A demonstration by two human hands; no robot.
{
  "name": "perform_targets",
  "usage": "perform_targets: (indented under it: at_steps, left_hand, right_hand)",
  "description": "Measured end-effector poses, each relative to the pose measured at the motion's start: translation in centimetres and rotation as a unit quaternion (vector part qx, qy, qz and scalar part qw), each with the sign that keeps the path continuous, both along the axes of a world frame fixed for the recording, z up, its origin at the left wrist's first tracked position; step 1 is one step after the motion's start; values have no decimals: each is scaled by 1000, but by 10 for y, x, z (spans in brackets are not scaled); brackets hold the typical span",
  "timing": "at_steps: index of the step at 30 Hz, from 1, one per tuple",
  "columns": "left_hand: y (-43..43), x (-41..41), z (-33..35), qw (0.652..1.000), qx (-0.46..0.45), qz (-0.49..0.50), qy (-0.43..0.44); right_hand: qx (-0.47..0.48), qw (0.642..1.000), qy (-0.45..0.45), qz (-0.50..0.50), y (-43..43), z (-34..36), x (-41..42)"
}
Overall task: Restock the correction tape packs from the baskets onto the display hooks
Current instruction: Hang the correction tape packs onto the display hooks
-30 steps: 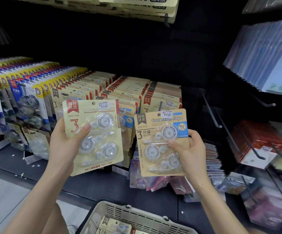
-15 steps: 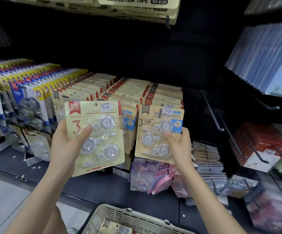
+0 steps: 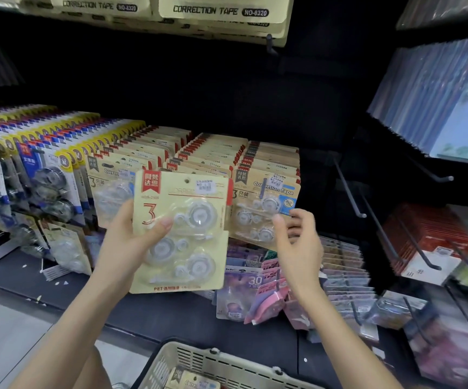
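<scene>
From my remote seat, the biggest thing in view was the dark rack (image 3: pixel 255 88), hung thick with card packs. I counted what looked like four tan rows (image 3: pixel 213 148) of correction tape, though the packing was too tight to be sure, with blue packs (image 3: pixel 44 175) in further rows to their left. To their right at least two bare hooks (image 3: pixel 349 189) stuck out. One basket (image 3: pixel 221 363) sat at the bottom edge with two spare packs (image 3: pixel 193 381) showing in it; more may have lain out of view. One pack (image 3: pixel 182 231) with a red label, holding three tape rollers, was raised in front of the red-labelled rows. The left hand (image 3: pixel 120 242) grasped it, thumb across the face and fingers behind. The right hand (image 3: pixel 297 242) held nothing, its fingers loosely curled beside the front pack (image 3: pixel 266 209) of the right-most row; I could not tell whether they touched it. That front pack looked hung, with a dark hook tip (image 3: pixel 264 188) poking through its card. I judged the step in hand to be hanging the left hand's pack. The next move would call for lining its one small hole (image 3: pixel 187 180) up with a hook on a red-labelled row, which the pack itself hid from me, then sliding it back.
</scene>
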State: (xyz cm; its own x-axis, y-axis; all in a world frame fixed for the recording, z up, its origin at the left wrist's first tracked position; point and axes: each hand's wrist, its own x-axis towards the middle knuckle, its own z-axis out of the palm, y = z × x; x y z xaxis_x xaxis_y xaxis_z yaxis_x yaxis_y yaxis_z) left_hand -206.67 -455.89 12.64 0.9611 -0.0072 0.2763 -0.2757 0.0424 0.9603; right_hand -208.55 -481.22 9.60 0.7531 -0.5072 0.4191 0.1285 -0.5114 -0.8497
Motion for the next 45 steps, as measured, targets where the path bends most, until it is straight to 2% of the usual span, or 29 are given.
perform_targets:
  at_steps: [1, 3, 6, 8, 10, 12, 15, 17, 20, 26, 31, 38, 42, 45]
  left_hand:
    - [-4, -3, 0, 1000, 0, -26, 2]
    - [-15, -9, -4, 998, 6, -69, 2]
    - [-36, -19, -12, 994, 15, -111, 5]
    - [-46, -20, -16, 990, 29, -135, 16]
    - [-47, -15, -20, 987, 91, -133, -4]
    - [-41, -3, -22, 976, 201, -45, -76]
    - [-30, 16, -18, 915, 338, 106, -194]
    - [-28, 28, -12, 875, 390, 156, -241]
    - [-29, 47, -10, 836, 450, 183, -254]
    - [-33, 73, -21, 797, 524, 167, -249]
    - [-37, 83, -36, 791, 531, 164, -255]
    - [-40, 85, -43, 812, 495, 166, -260]
    - [-39, 85, -42, 814, 492, 166, -260]
    - [-39, 84, -41, 814, 496, 165, -255]
  right_hand:
    - [60, 994, -4, 86, 7, 8, -10]
    - [160, 959, 15, 234, 18, 21, -27]
    - [202, 932, 13, 302, 26, 23, -41]
    - [225, 930, 0, 290, 23, 20, -44]
    - [232, 937, -3, 260, 16, 16, -44]
    - [215, 950, -2, 225, 7, 14, -42]
    - [187, 962, 1, 197, -1, 16, -36]
    - [173, 967, 2, 185, -3, 17, -30]
    - [169, 970, 0, 177, -3, 18, -20]
    - [151, 975, -5, 161, -5, 14, -8]
    - [154, 976, 10, 152, -13, 8, 4]
    - [122, 985, 37, 114, -23, 2, 34]
    - [95, 992, 58, 57, -25, -1, 42]
    - [33, 996, 80, 3, -24, 0, 44]
